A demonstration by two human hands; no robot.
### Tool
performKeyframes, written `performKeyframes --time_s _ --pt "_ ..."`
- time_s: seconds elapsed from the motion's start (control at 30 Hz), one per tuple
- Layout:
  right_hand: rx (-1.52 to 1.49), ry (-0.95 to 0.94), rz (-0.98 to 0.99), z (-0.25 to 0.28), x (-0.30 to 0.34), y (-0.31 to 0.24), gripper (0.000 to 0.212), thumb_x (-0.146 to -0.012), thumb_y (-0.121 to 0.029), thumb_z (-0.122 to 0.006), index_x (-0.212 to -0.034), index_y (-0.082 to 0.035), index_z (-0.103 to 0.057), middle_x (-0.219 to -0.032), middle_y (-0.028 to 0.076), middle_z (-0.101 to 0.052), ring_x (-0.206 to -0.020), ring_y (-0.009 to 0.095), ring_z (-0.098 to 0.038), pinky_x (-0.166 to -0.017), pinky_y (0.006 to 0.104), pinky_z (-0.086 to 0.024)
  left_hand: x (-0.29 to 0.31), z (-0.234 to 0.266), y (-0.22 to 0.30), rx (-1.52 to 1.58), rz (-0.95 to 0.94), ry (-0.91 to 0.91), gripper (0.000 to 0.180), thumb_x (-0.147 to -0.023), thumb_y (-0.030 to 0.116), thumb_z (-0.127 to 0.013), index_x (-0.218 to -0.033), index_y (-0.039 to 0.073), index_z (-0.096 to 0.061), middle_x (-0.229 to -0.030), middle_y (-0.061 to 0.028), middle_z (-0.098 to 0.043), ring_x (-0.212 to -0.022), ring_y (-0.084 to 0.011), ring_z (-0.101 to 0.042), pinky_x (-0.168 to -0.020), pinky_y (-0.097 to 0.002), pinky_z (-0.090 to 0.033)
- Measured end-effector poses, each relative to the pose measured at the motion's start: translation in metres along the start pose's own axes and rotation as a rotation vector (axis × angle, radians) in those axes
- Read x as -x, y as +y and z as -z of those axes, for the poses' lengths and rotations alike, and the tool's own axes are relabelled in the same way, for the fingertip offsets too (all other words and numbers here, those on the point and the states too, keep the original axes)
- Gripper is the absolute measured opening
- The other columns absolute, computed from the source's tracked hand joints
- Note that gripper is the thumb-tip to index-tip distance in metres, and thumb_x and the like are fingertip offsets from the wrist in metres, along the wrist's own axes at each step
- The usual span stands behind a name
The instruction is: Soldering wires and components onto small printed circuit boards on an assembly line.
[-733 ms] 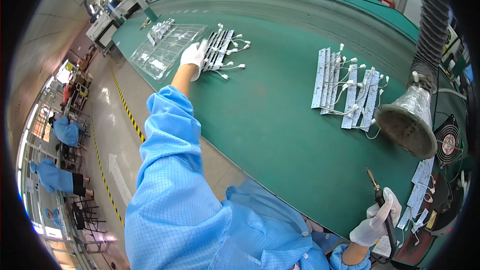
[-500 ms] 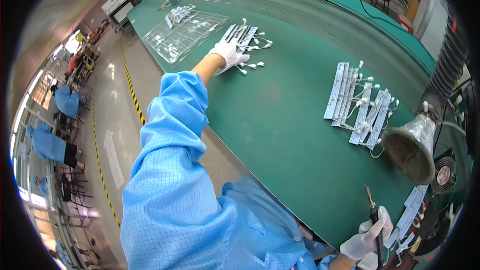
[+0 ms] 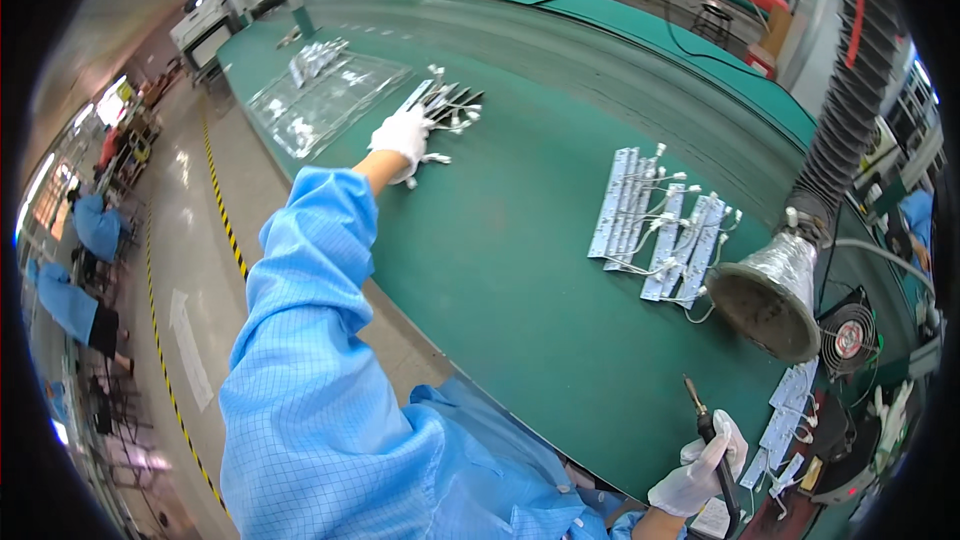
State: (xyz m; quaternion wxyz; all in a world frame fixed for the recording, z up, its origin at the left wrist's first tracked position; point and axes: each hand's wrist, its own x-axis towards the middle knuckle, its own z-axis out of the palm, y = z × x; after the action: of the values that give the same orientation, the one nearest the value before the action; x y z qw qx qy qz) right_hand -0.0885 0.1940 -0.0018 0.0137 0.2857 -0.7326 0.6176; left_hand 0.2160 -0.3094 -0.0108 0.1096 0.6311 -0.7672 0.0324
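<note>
My left hand (image 3: pixel 402 135), in a white glove, reaches far out over the green table. Its fingers close on the near end of a bunch of narrow circuit board strips (image 3: pixel 436 100) with white wires and plugs, which now tilt and show dark edges. At the lower right, my gloved right hand (image 3: pixel 708 475) grips a soldering iron (image 3: pixel 706 427) with its tip pointing up and left. Between the hands, to the right, lies a group of similar white strips (image 3: pixel 618 208) with wired plugs, laid side by side.
A clear plastic tray (image 3: pixel 330 105) with several pieces lies at the far left. A fume extractor hood (image 3: pixel 765 300) on a ribbed hose hangs at the right, near a small fan (image 3: pixel 848 337). More strips (image 3: pixel 785 415) lie below it. People in blue work at left.
The strips under my left hand have gone from lying flat to tilted, with that hand closing on their end. The whole view has shifted. My right hand still holds the soldering iron.
</note>
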Motion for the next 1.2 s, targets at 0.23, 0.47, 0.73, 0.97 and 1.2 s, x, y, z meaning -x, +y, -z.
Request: performKeyframes --time_s 0.23,0.47,0.73,0.97,1.2 --pt "0.328 -0.152 0.490 0.008 -0.018 0.008 0.021 -0.092 -0.012 -0.042 -0.094 0.002 -0.058 -0.091 0.013 -0.060 -0.061 0.016 -0.049 -0.058 0.0286 -0.042 -0.032 0.009 0.035 0.105 -0.008 0.074 0.028 -0.088 0.019 -0.047 -0.113 0.006 -0.049 -0.096 -0.0208 -0.065 -0.091 -0.0391 -0.062 -0.077 -0.0464 -0.049" --pt "0.255 -0.094 0.218 0.011 -0.021 0.002 0.014 -0.088 -0.007 -0.045 -0.089 0.001 -0.056 -0.078 0.012 -0.058 -0.062 0.018 -0.048 -0.057 0.0306 -0.041 -0.115 0.010 0.225 0.262 -0.184 0.072 0.027 -0.087 0.019 -0.049 -0.111 0.008 -0.052 -0.102 -0.0213 -0.063 -0.097 -0.0389 -0.060 -0.082 -0.0456 -0.049" --pt "0.328 -0.111 0.153 -0.001 -0.029 0.002 0.018 -0.084 -0.012 -0.044 -0.079 0.000 -0.057 -0.066 0.010 -0.053 -0.057 0.018 -0.044 -0.052 0.0320 -0.035 -0.161 -0.066 0.326 0.300 -0.493 0.273 0.066 -0.082 0.033 -0.061 -0.138 0.009 -0.037 -0.116 -0.0148 -0.061 -0.105 -0.0309 -0.059 -0.092 -0.0379 -0.045" --pt "0.261 -0.083 0.160 -0.004 -0.029 0.005 0.017 -0.085 -0.012 -0.044 -0.089 -0.001 -0.055 -0.059 0.008 -0.048 -0.056 0.018 -0.043 -0.052 0.0324 -0.035 -0.149 -0.019 0.273 0.556 -0.296 0.365 0.049 -0.091 0.039 -0.049 -0.122 0.001 -0.054 -0.118 -0.0203 -0.059 -0.109 -0.0334 -0.056 -0.093 -0.0366 -0.043" --pt "0.286 -0.103 0.178 0.012 -0.027 -0.002 0.016 -0.081 -0.009 -0.049 -0.084 -0.001 -0.062 -0.061 0.007 -0.056 -0.054 0.017 -0.045 -0.053 0.0319 -0.038 0.051 0.037 0.249 0.185 -0.704 -0.315 0.079 -0.085 0.058 -0.052 -0.129 -0.007 -0.043 -0.138 -0.0280 -0.036 -0.131 -0.0415 -0.031 -0.108 -0.0438 -0.028"
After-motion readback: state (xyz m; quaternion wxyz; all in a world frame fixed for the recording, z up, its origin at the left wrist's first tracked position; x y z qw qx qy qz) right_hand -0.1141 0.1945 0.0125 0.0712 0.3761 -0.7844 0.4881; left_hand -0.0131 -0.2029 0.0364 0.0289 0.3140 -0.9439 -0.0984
